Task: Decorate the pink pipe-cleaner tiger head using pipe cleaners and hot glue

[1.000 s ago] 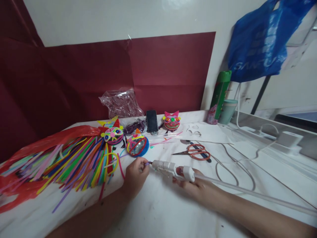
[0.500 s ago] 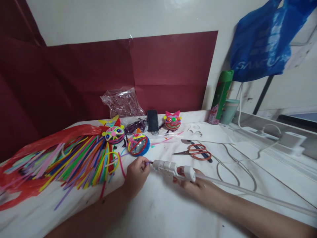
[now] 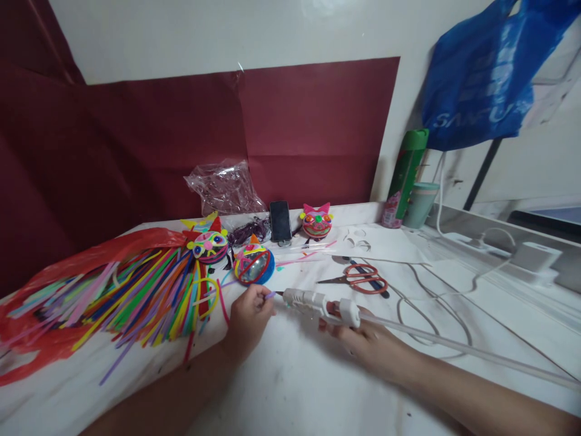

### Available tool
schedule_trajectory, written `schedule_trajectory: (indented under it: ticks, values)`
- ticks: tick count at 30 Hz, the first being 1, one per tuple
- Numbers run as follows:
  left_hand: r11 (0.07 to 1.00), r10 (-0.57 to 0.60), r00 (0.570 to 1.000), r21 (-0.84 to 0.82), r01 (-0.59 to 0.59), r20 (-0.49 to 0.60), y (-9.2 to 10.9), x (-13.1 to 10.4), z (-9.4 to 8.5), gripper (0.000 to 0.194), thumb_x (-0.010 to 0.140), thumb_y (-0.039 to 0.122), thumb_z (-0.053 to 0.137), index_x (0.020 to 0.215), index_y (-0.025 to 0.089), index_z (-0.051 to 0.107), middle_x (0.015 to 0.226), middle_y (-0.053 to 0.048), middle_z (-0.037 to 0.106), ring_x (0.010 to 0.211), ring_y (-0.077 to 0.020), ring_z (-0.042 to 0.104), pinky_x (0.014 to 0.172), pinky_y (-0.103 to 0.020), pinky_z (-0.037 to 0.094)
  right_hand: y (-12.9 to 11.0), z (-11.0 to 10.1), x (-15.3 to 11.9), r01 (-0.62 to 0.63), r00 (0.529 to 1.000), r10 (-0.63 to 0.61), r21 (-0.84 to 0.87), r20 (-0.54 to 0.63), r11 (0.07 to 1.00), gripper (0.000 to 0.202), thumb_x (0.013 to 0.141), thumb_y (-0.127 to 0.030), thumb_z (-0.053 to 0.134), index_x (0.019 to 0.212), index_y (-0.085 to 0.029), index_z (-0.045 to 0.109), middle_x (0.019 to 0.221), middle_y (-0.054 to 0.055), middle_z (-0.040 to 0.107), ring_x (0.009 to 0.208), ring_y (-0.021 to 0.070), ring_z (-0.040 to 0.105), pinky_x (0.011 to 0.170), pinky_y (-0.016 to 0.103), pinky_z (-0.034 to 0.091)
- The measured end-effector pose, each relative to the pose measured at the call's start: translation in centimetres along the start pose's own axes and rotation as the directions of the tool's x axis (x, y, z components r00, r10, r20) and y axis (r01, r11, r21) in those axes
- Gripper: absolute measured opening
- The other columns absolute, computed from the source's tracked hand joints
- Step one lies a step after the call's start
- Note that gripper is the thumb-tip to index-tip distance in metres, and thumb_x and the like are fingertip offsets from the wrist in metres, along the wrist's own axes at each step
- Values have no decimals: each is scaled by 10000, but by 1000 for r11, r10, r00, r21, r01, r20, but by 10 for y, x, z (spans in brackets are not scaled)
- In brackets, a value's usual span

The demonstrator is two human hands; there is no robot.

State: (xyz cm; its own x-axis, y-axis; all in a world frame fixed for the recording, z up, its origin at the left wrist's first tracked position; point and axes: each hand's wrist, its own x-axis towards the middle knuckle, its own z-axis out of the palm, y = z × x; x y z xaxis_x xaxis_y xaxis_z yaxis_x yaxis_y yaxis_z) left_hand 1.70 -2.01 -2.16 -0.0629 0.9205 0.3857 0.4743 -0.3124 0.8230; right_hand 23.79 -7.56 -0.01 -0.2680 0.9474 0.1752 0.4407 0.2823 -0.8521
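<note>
My right hand [image 3: 358,339] is wrapped round a white hot glue gun [image 3: 313,303], with a long clear glue stick [image 3: 454,348] running out of its back. Between the fingertips of my left hand [image 3: 249,318] is a small purple pipe cleaner piece [image 3: 270,295], mostly hidden by the fingers. The gun's dark nozzle points at this piece from the right, close to it. Just behind my left hand sits a round ornament [image 3: 254,261] with an orange ear, a red-rimmed opening and a blue side.
Pipe cleaners [image 3: 149,297] in many colours lie on a red plastic bag [image 3: 27,363] at left. Two finished-looking animal heads [image 3: 209,245] [image 3: 316,223], a phone [image 3: 280,221] and clear wrap [image 3: 224,188] stand behind. Orange-handled scissors [image 3: 363,278], a looped cable [image 3: 436,309] and a power strip [image 3: 476,242] are right.
My right hand has drawn the glue gun slightly right, so its nozzle stands a little farther from my left fingertips. My left hand has barely moved.
</note>
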Motion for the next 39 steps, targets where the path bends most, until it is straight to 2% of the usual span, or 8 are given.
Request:
schedule_trajectory:
  ticks: [3, 10, 19, 23, 32, 39]
  values:
    - [1000, -11, 1000, -5, 11, 10, -2, 0, 1, 42, 697, 238, 542, 708, 197, 536, 517, 24, 626, 510, -135, 613, 488, -201, 424, 0, 1, -1, 31, 1000, -31, 0, 2, 1000, 245, 787, -317, 479, 856, -160, 654, 822, 59, 661, 769, 202, 589, 697, 285, 479]
    - [997, 43, 999, 59, -43, 3, -6, -2, 2, 57, 676, 194, 526, 718, 202, 563, 514, 34, 619, 515, -136, 620, 495, -204, 440, -9, 2, -4, 72, 997, -70, -45, 39, 996, 222, 791, -289, 468, 843, -165, 644, 800, 36, 652, 731, 180, 575, 625, 245, 465]
    - [999, 19, 1000, 51, -18, -14, -2, -1, 2, 35, 670, 204, 522, 694, 203, 547, 491, 44, 607, 479, -130, 616, 474, -199, 436, -9, 2, -3, 83, 996, -82, -62, 21, 995, 228, 798, -291, 452, 834, -160, 635, 780, 44, 640, 740, 191, 580, 631, 263, 468]
    - [998, 31, 1000, 54, -31, -2, -1, -1, 2, 43, 663, 196, 521, 690, 206, 553, 479, 46, 601, 476, -129, 611, 466, -198, 427, -12, 1, -4, 100, 994, -97, -67, 55, 993, 236, 811, -290, 435, 849, -162, 629, 805, 46, 648, 760, 194, 585, 657, 266, 474]
    - [1000, -20, 1000, 6, 20, -1, 2, -2, 0, 15, 678, 219, 547, 681, 206, 542, 460, 43, 605, 459, -134, 602, 455, -200, 411, -9, 2, -4, 27, 1000, -27, -5, -8, 1000, 224, 778, -303, 490, 837, -154, 645, 775, 47, 646, 745, 200, 586, 660, 281, 477]
    - [999, -21, 999, -41, 23, 42, 3, -3, 0, 25, 697, 221, 539, 693, 197, 535, 491, 33, 617, 486, -125, 595, 477, -197, 411, -10, 0, -3, 48, 999, -47, -47, 26, 998, 238, 803, -286, 446, 856, -152, 635, 833, 59, 657, 785, 205, 590, 669, 277, 471]
